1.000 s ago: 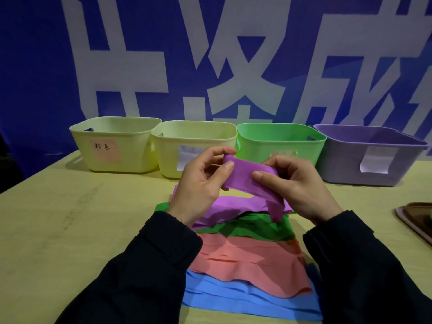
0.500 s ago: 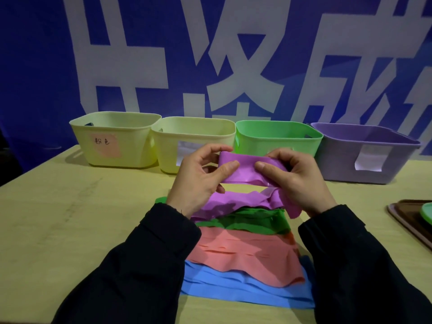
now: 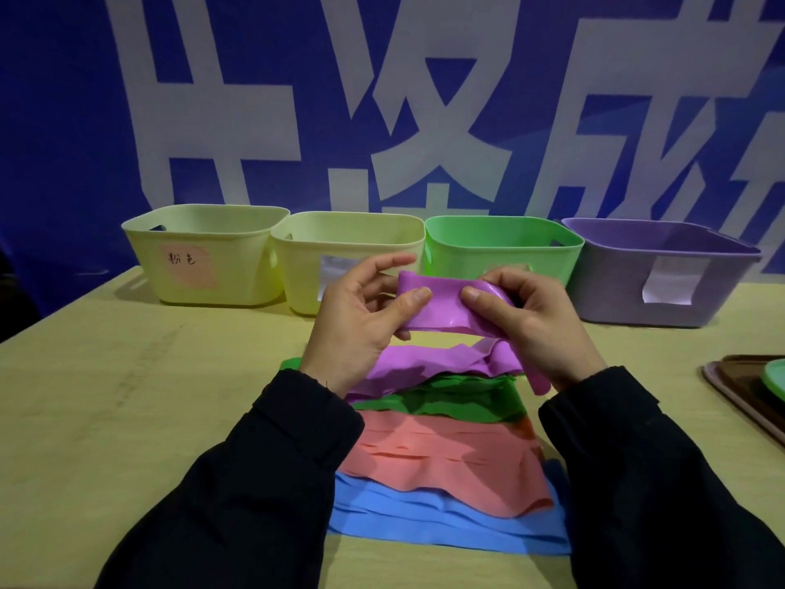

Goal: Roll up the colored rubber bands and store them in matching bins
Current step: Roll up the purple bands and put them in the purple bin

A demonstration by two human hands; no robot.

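Our left hand (image 3: 352, 320) and right hand (image 3: 535, 325) pinch the floppy purple rubber band (image 3: 441, 308), now drawn shorter and tauter than a second ago above the desk's middle, so rolling has begun, the purple plastic bin (image 3: 662, 274) waiting at the far right edge.

Purple band (image 3: 441, 306) partly rolled, held above the pile, tail hanging right. Pile on the table, far to near: purple bands (image 3: 429, 365), green (image 3: 450, 399), pink (image 3: 441, 457), blue (image 3: 424, 518). Far row, left to right: two yellow bins (image 3: 204, 265) (image 3: 352, 252), green bin (image 3: 501, 252), purple bin (image 3: 662, 278).

Four bins (image 3: 352, 257) stand in a row behind the bands (image 3: 446, 457) stacked on the table (image 3: 127, 397); a tray (image 3: 739, 393) lies right.
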